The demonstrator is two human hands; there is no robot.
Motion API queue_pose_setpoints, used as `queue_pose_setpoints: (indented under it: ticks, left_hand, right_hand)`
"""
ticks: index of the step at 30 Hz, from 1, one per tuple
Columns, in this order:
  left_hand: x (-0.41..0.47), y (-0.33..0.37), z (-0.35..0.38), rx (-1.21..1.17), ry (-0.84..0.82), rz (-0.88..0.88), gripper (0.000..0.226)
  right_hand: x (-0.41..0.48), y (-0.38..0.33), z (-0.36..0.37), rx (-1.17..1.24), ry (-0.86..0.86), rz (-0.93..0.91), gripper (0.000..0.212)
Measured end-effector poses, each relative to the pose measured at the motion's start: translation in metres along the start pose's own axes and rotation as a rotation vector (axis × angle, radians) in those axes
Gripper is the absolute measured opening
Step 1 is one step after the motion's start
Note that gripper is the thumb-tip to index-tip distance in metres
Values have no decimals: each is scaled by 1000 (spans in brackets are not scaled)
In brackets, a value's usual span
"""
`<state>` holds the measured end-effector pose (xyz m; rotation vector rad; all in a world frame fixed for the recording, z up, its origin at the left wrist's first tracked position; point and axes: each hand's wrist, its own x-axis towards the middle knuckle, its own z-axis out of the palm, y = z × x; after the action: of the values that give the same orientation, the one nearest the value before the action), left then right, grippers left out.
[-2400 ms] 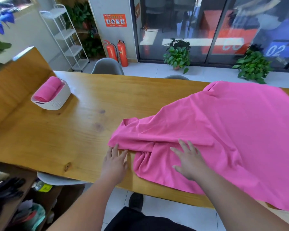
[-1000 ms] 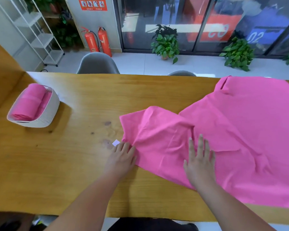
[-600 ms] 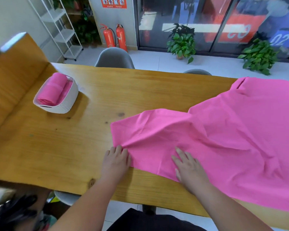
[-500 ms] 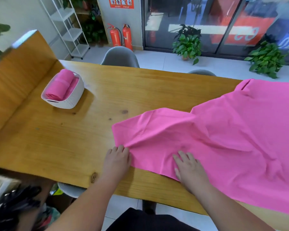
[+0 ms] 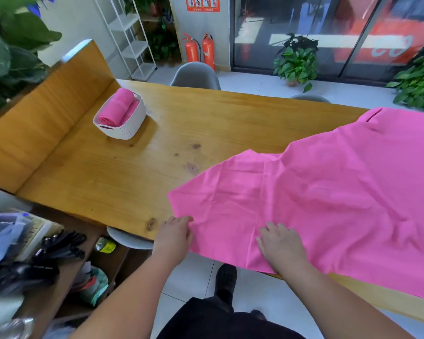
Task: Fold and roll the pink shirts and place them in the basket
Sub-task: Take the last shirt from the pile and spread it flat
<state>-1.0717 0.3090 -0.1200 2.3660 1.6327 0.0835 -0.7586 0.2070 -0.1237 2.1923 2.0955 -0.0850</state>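
Observation:
A large pink shirt (image 5: 328, 192) lies spread over the right half of the wooden table (image 5: 132, 167), its near edge hanging over the table's front. My left hand (image 5: 175, 232) is at the shirt's near left corner, fingers curled onto the cloth's edge. My right hand (image 5: 279, 243) rests flat on the cloth close to the front edge, fingers spread. A white basket (image 5: 130, 129) stands at the far left of the table with a rolled pink shirt (image 5: 119, 106) inside.
A raised wooden panel (image 5: 47, 106) borders the table's left end. Grey chairs (image 5: 196, 74) stand behind the table and one seat (image 5: 125, 237) sits under its front. A cluttered shelf (image 5: 34, 253) is at lower left. Potted plants and fire extinguishers stand by the glass doors.
Both hands have drawn back toward me with the shirt, so its near edge now hangs over the table's front. My left hand's fingers have curled onto the corner.

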Motion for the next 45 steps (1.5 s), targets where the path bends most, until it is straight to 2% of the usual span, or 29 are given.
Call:
queue_pose_setpoints:
  ticks: [6, 10, 13, 20, 23, 26, 28, 31, 34, 35, 37, 40, 45]
  left_hand:
    - [-17, -22, -18, -19, 55, -100, 36]
    - [-6, -44, -29, -75, 23, -154, 50]
    - [15, -52, -41, -188, -19, -240, 61]
    - [73, -75, -43, -447, -166, -275, 73]
    - [95, -84, -41, -543, -236, -267, 69]
    - [104, -82, -49, -594, -297, -169, 59]
    - [109, -80, -58, -653, -253, -120, 50]
    - [114, -75, -79, -841, -86, -122, 36]
    - [115, -71, -98, -993, 19, -165, 38]
    - [114, -73, -99, -995, 18, -183, 38]
    - [108, -80, -96, -850, -64, -204, 43]
    - [94, -97, -83, -687, -264, -216, 68]
    - [69, -131, -57, -273, -257, -104, 57]
  right_hand:
    - [-6, -15, -8, 49, 22, -31, 29]
    - [-6, -34, -16, 145, -152, -144, 53]
    - [-2, -48, -24, 188, -251, -170, 63]
    - [19, -72, -25, 214, -319, -2, 68]
    - [25, -80, -25, 228, -303, 55, 66]
    - [28, -87, -27, 228, -292, 109, 65]
    - [32, -92, -29, 213, -298, 136, 64]
    - [37, -99, -30, 176, -287, 173, 59]
    - [41, -107, -33, 111, -236, 206, 56]
    - [42, -110, -34, 92, -229, 214, 55]
    - [44, -115, -33, 70, -233, 219, 54]
    - [43, -119, -29, 44, -218, 219, 54]
    - [45, -121, -26, 6, -219, 146, 50]
